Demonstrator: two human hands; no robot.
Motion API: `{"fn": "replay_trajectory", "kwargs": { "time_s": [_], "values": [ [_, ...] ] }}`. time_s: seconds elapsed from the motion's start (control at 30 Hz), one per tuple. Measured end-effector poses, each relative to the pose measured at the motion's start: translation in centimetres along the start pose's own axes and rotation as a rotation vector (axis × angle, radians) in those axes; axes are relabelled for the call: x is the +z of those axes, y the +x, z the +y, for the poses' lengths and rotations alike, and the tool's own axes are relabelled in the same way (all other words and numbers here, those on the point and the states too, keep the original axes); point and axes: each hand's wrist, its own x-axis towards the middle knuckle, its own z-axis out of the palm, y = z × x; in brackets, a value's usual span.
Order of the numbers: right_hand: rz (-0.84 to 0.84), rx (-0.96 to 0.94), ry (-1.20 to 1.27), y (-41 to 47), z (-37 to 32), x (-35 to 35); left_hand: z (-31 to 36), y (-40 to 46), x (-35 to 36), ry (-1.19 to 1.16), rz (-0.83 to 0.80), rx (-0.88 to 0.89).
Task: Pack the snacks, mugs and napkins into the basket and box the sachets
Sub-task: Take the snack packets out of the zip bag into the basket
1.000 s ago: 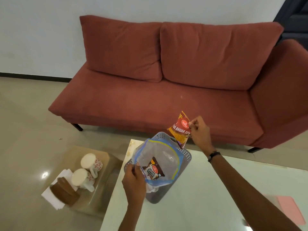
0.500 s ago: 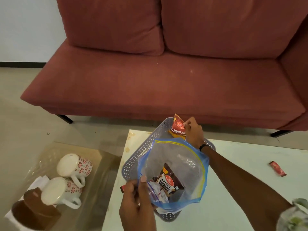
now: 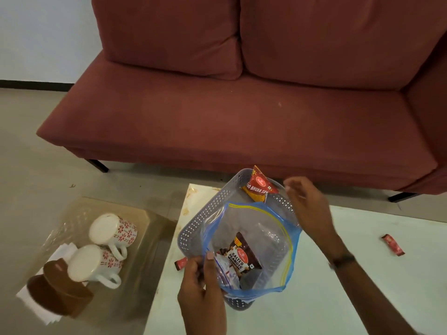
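A grey perforated basket point(image 3: 200, 221) stands at the near left of the white table point(image 3: 338, 298). My left hand point(image 3: 202, 293) pinches the near rim of a clear zip bag point(image 3: 261, 228) held wide inside the basket; a salted peanuts packet point(image 3: 242, 258) lies in the bag. A red and yellow snack packet point(image 3: 258, 188) leans against the basket's far end, outside the bag. My right hand point(image 3: 307, 209) hovers just right of that packet, fingers apart and empty. Two white mugs with red flowers point(image 3: 112, 232) point(image 3: 93, 264) lie beside white napkins point(image 3: 36, 308) on a low glass table.
A red sachet point(image 3: 392, 244) lies on the table to the right and another point(image 3: 181, 263) peeks out left of the basket. A brown box with its lid point(image 3: 59, 293) rests on the napkins. A red sofa point(image 3: 242, 112) fills the far side.
My right hand lowered the red and yellow packet into the far end of the basket and let go of it. My head tilted down and closer.
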Motion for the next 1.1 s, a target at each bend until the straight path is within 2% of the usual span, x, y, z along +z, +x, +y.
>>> {"fn": "replay_trajectory", "kwargs": {
  "time_s": [0.07,0.1,0.17,0.23,0.3,0.4,0.53,0.73,0.83,0.93,1.1],
  "values": [
    [-0.049,-0.155,-0.033,-5.5,-3.5,-3.7,0.2,-0.8,-0.1,0.025,0.009,0.003],
    [-0.132,-0.181,-0.041,-7.7,-4.9,-4.8,0.3,-1.3,-0.2,0.04,0.008,0.011],
    [-0.367,-0.108,-0.083,-9.7,-6.5,-4.5,0.7,-2.3,-0.1,0.069,0.003,0.034],
    [-0.599,-0.013,-0.314,-8.8,-6.7,-1.8,1.0,-3.1,0.0,0.086,0.009,0.06],
    [-0.674,0.077,-0.586,-6.8,-5.5,1.7,1.0,-3.7,0.1,0.097,0.012,0.08],
    [-0.679,0.095,-0.737,-5.0,-2.1,5.6,0.5,-4.3,0.2,0.107,0.019,0.104],
    [-0.634,0.144,-0.762,-5.5,0.9,7.8,-0.3,-4.8,0.3,0.121,0.008,0.122],
    [-0.606,-0.016,-0.74,-6.5,1.6,8.6,-0.9,-4.2,0.0,0.118,0.003,0.118],
    [-0.583,-0.161,-0.73,-6.8,-0.8,6.9,-0.6,-4.0,-0.2,0.118,0.018,0.116],
    [-0.464,-0.311,-0.619,-6.7,-3.8,3.2,0.1,-3.2,-0.7,0.103,0.02,0.12],
    [-0.361,-0.344,-0.326,-4.8,-8.1,-4.0,0.8,-0.9,-0.9,0.076,0.021,0.107]
  ]
}}
